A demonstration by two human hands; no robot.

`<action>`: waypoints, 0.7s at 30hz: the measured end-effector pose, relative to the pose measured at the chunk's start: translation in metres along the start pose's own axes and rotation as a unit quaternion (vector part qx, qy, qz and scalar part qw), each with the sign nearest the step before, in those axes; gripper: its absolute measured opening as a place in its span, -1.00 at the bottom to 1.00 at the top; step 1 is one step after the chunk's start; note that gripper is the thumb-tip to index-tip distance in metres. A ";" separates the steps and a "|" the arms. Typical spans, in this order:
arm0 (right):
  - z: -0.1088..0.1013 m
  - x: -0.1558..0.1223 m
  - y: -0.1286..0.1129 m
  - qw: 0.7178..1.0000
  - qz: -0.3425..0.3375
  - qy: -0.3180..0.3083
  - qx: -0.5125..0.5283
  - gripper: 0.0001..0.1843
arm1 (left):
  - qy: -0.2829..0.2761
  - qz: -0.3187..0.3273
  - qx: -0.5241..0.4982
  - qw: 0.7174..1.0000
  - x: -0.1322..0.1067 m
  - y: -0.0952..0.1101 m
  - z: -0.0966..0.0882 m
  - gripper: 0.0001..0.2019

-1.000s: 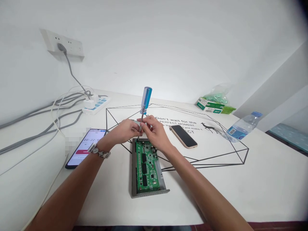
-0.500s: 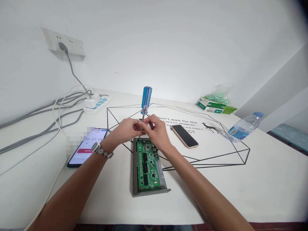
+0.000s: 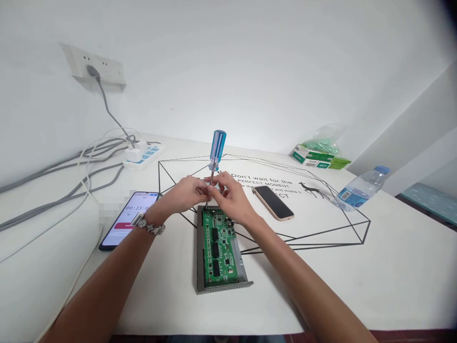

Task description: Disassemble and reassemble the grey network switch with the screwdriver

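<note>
A screwdriver [image 3: 217, 145] with a clear blue handle stands nearly upright, its shaft running down to the far left corner of a green circuit board [image 3: 222, 252]. The board lies in a grey metal casing [image 3: 200, 267] on the table. My right hand [image 3: 228, 193] pinches the screwdriver's shaft between thumb and fingers. From the other side, my left hand [image 3: 191, 193] is closed with its fingertips at the same shaft, just above the board's far edge. The fingers hide the lower shaft in part, and the tip is too small to make out.
A lit phone [image 3: 124, 224] with a running timer lies left of my left wrist. Beyond it are a power strip [image 3: 146, 157] and several cables. A second phone [image 3: 273, 202], a water bottle [image 3: 362, 190] and a green-and-white box [image 3: 312, 156] lie to the right.
The screwdriver's handle looks slightly turned, and my fingers have shifted a little on the shaft. The board and casing have stayed in place.
</note>
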State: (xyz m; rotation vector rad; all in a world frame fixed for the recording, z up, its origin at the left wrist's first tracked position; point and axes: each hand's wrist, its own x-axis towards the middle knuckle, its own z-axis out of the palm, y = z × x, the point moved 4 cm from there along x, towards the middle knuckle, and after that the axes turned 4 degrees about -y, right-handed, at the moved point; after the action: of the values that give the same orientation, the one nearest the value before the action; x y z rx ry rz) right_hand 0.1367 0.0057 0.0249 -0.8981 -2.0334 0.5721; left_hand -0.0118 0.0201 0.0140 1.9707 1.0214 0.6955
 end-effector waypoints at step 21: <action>0.002 0.000 0.005 0.997 0.017 0.075 0.003 -0.84 | 0.056 -0.018 -0.010 0.998 0.004 -0.002 0.002 -0.81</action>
State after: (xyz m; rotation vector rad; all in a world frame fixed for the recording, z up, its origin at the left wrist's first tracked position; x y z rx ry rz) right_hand 0.1367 0.0082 0.0204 -0.9448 -1.8853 0.5129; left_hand -0.0090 0.0231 0.0114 1.9098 1.1108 0.8012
